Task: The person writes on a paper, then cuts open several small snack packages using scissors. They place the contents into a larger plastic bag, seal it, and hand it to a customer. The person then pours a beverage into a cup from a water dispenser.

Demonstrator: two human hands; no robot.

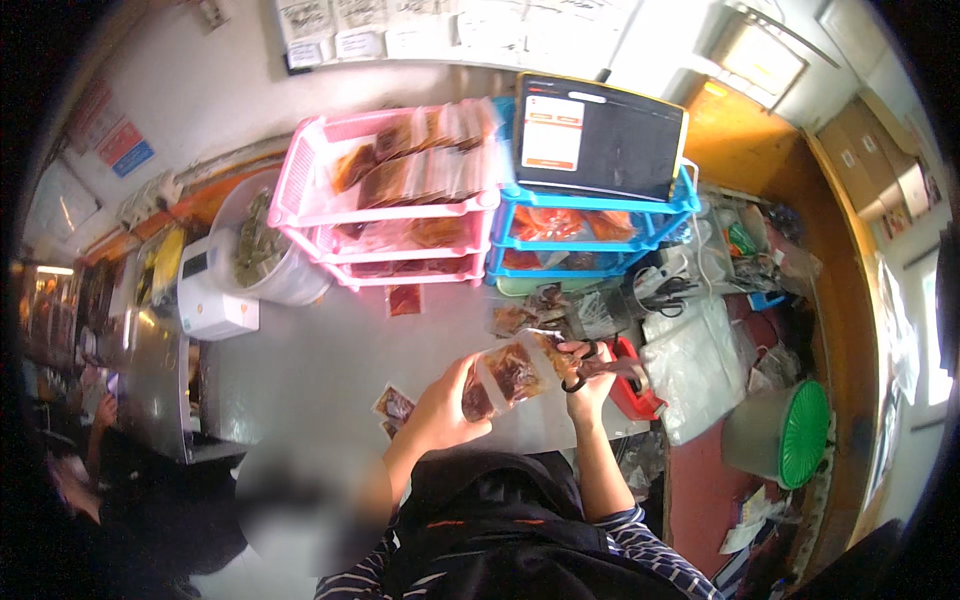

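Observation:
A strip of joined clear sachets (pixel 512 374) with dark brown sauce hangs in front of me over the grey table. My left hand (pixel 452 408) is closed on its left end. At the strip's right end, my right hand (pixel 592 388) has its fingers in the dark handles of a pair of scissors (pixel 571 386). Whether the blades touch the strip, I cannot tell. A red tool or holder (pixel 632 385) lies just right of my right hand. Loose sachets (pixel 393 404) lie on the table left of my left hand.
A pink tiered rack (pixel 385 215) of sachets and a blue rack (pixel 590 245) stand behind, with a tablet (pixel 600 137) atop the blue one. At right are clear bags (pixel 695 365) and a green-lidded bucket (pixel 803 433). Another person's hand (pixel 105 410) shows far left.

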